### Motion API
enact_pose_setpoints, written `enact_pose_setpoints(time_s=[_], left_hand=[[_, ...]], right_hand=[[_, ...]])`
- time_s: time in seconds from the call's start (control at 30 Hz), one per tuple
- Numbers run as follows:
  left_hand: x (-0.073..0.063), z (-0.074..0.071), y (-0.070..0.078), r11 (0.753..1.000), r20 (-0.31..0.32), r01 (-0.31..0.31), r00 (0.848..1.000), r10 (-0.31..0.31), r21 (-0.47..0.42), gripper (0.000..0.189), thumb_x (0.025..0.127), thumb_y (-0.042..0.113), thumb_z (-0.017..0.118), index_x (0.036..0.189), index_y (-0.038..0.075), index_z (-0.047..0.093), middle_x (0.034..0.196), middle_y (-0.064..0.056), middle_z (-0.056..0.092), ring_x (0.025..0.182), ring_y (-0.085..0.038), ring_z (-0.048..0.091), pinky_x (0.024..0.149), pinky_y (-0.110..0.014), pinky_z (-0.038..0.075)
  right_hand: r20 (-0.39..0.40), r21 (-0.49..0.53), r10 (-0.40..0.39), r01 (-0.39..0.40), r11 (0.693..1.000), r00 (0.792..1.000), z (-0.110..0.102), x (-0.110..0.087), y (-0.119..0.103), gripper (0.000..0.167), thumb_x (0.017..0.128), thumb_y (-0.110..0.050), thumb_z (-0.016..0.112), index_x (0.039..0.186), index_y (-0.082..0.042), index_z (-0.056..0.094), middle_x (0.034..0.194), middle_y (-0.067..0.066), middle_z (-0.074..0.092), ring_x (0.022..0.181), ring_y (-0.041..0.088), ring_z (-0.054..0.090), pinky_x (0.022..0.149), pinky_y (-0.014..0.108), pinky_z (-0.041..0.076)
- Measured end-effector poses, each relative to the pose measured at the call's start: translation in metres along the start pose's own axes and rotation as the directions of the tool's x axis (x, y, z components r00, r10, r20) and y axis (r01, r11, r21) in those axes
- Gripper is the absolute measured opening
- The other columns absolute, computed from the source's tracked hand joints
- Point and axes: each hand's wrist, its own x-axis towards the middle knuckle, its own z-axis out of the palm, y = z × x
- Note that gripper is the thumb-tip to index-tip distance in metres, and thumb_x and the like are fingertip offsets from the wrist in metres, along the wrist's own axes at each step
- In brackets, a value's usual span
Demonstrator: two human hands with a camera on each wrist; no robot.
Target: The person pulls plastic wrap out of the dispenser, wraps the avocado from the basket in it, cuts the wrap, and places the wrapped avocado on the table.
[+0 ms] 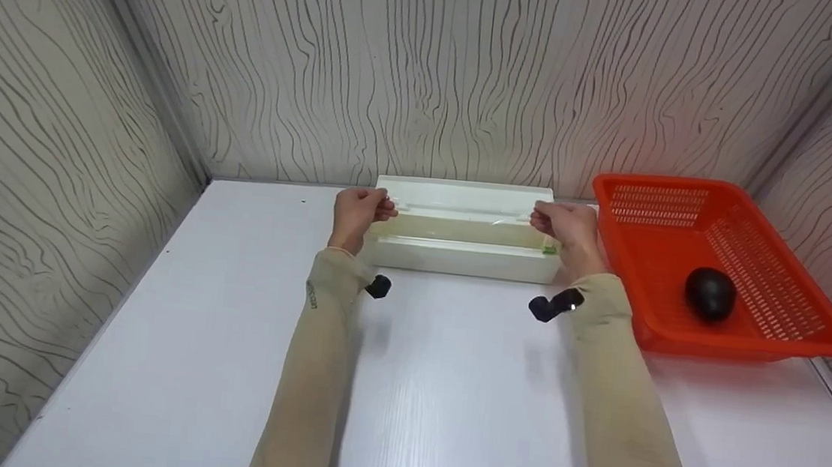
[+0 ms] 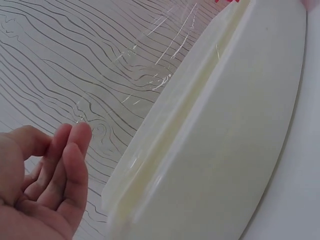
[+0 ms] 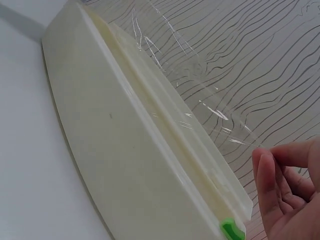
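Note:
A white cling film dispenser box [image 1: 459, 260] stands at the back of the table with its lid raised. Clear cling film [image 3: 215, 110] stretches up out of it, wrinkled and shiny, against the patterned wall. My left hand [image 1: 361, 215] pinches the film's left corner between thumb and fingers, above the box's left end. At the other end, my right hand [image 1: 570, 232] pinches the right corner between thumb and fingertips. A small green slider [image 3: 232, 229] sits at the right end of the box's edge, just below the right hand.
An orange-red plastic basket [image 1: 745, 343] stands to the right, close to my right forearm, with a dark oval fruit [image 1: 710, 295] inside. Patterned wall panels [image 1: 430, 77] rise behind the white table [image 1: 174, 333] and at both sides.

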Motion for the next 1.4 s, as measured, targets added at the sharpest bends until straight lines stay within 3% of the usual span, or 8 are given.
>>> enact_pose_setpoints(time_s=[0.2,0.47,0.63,0.77,1.0,1.3,1.4], left_hand=[[-0.002,0.0,0.01,1.0,0.005,-0.019,1.0,0.019,0.0,0.03,0.104,0.014,0.06,0.115,-0.012,0.07,0.083,-0.004,0.074,0.074,-0.012,0.074,0.083,-0.031,0.063],[-0.005,0.0,0.019,0.999,0.012,-0.046,0.999,0.046,-0.001,0.027,0.104,0.015,0.06,0.112,-0.008,0.07,0.086,-0.005,0.073,0.078,-0.015,0.074,0.089,-0.037,0.061],[-0.006,-0.001,0.022,0.993,0.016,-0.115,0.993,0.115,-0.008,0.025,0.104,0.014,0.06,0.108,-0.008,0.07,0.085,-0.006,0.074,0.078,-0.016,0.075,0.09,-0.04,0.062],[-0.007,-0.001,0.025,0.987,0.009,-0.159,0.987,0.159,-0.014,0.019,0.104,0.015,0.062,0.103,-0.002,0.071,0.084,-0.006,0.075,0.077,-0.016,0.076,0.086,-0.036,0.063],[-0.009,-0.002,0.032,0.975,0.008,-0.22,0.975,0.22,-0.041,0.017,0.104,0.014,0.062,0.101,0.0,0.072,0.083,-0.007,0.075,0.077,-0.016,0.076,0.082,-0.037,0.063],[-0.019,-0.01,0.037,0.968,0.017,-0.249,0.968,0.25,-0.031,0.018,0.104,0.017,0.064,0.096,0.003,0.071,0.082,-0.006,0.074,0.078,-0.017,0.076,0.084,-0.038,0.063],[-0.021,-0.011,0.039,0.966,0.02,-0.256,0.966,0.256,-0.028,0.019,0.104,0.018,0.064,0.095,0.004,0.071,0.082,-0.006,0.074,0.079,-0.017,0.076,0.08,-0.032,0.062]], right_hand=[[-0.021,0.042,-0.05,0.05,0.998,0.999,0.001,-0.003,-0.005,0.033,0.101,-0.015,0.068,0.128,0.004,0.067,0.082,-0.003,0.072,0.076,0.007,0.071,0.08,0.018,0.061],[-0.038,0.018,-0.086,0.087,0.996,0.996,0.0,-0.008,-0.011,0.028,0.104,-0.02,0.064,0.126,-0.003,0.07,0.094,-0.002,0.072,0.085,0.009,0.07,0.101,0.028,0.057],[-0.048,0.087,-0.157,0.161,0.983,0.986,0.0,-0.009,-0.011,0.018,0.103,-0.016,0.065,0.114,-0.004,0.072,0.087,-0.002,0.073,0.079,0.009,0.071,0.089,0.022,0.06],[-0.068,0.147,-0.203,0.211,0.966,0.977,0.001,-0.01,-0.012,0.009,0.101,-0.013,0.068,0.104,-0.007,0.074,0.083,-0.002,0.073,0.075,0.01,0.071,0.081,0.02,0.062],[-0.066,0.204,-0.256,0.264,0.943,0.964,0.002,-0.015,-0.017,0.021,0.1,-0.013,0.07,0.113,0.003,0.071,0.085,0.001,0.073,0.076,0.012,0.071,0.081,0.022,0.062],[-0.054,0.223,-0.317,0.321,0.921,0.947,0.0,-0.026,-0.02,0.007,0.099,-0.012,0.07,0.097,-0.006,0.074,0.081,0.0,0.073,0.071,0.011,0.071,0.076,0.021,0.062],[-0.065,0.207,-0.334,0.34,0.917,0.94,0.001,-0.03,-0.02,0.008,0.1,-0.011,0.069,0.096,-0.007,0.074,0.081,0.0,0.073,0.071,0.011,0.071,0.075,0.02,0.062]])
